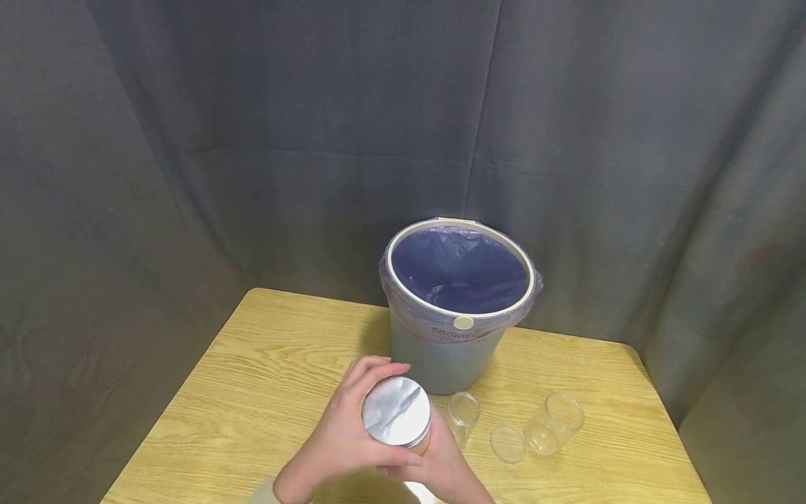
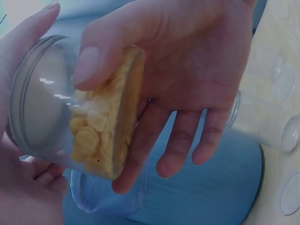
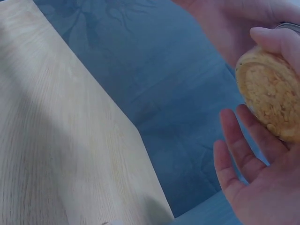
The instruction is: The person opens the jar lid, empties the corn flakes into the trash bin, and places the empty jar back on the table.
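Both hands hold a clear jar [image 2: 96,126] with a silvery lid [image 1: 397,411], raised above the table in front of the bin. Yellow, roundish pieces lie packed toward the jar's base, which faces the camera in the right wrist view. My left hand [image 1: 343,434] grips the lid end, fingers curved around its side. Around the base end, my right hand [image 1: 446,462] holds the jar between thumb and index finger; its other fingers extend loosely in the left wrist view. The head view hides most of the jar's body behind the lid and hands.
A grey bin [image 1: 428,357] with a purplish liner stands behind the hands. To the right are a clear open jar [image 1: 464,413], a second clear jar [image 1: 554,425] and a clear round disc [image 1: 507,443]. The wooden table [image 1: 252,378] meets grey curtains [image 1: 315,175].
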Available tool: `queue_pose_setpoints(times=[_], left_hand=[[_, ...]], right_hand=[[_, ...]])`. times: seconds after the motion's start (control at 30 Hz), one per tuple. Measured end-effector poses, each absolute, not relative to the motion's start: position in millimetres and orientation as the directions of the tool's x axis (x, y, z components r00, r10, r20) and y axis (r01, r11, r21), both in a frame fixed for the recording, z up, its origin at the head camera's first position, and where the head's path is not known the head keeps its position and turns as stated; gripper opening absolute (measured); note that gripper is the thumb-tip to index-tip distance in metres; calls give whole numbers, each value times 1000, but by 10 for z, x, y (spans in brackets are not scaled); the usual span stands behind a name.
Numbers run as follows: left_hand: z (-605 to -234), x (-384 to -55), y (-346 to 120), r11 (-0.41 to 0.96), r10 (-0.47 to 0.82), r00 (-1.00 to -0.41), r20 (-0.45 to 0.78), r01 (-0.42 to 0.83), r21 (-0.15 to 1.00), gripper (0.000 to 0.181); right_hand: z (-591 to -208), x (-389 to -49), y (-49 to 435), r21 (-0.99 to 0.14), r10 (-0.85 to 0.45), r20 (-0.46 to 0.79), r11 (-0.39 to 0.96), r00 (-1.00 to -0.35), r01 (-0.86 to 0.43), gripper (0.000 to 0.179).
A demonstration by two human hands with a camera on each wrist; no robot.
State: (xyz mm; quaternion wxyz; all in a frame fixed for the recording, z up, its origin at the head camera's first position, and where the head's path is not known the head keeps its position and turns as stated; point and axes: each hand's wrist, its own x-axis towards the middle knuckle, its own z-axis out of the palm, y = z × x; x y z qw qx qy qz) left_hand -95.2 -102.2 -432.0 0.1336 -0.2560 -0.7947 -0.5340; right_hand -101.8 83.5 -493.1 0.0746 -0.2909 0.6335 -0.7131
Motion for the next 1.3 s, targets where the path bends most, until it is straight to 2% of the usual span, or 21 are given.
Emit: queue_pose_setpoints(times=[0.1,0.23,0.33,0.5,0.67,0.9,1.07,1.17,1.3], left_hand=[[-4315,-948,-1036,299,286,-831,477,550,780,109],[-4313,-1001,-1137,237,368,-798,477,577,782,114],[-4315,-1046,-1221,179,429,-768,475,588,789,108],[-4325,-1088,-1267,143,475,-752,457,578,803,93],[-4332,-1094,-1243,147,448,-758,474,585,798,86],[-4343,-1037,-1155,261,334,-781,528,615,744,93],[-4356,-998,-1096,342,261,-788,558,616,710,100],[-4351,-993,-1110,367,276,-791,546,611,701,111],[-4278,-1007,-1167,354,358,-749,558,662,661,118]], right_hand=[[-4938,-1024,837,-940,-473,341,-201,-813,-277,84],[-4926,-1016,835,-953,-472,296,-208,-831,-221,84],[-4908,-1002,836,-965,-471,250,-198,-846,-175,88],[-4887,-992,822,-964,-461,259,-184,-849,-194,89],[-4898,-998,823,-960,-452,278,-163,-848,-228,89],[-4939,-1022,829,-931,-444,364,-184,-819,-315,86],[-4948,-1011,824,-956,-431,295,-140,-853,-260,91],[-4946,-1012,829,-968,-435,250,-127,-865,-216,92],[-4949,-1024,834,-965,-447,262,-135,-855,-225,89]])
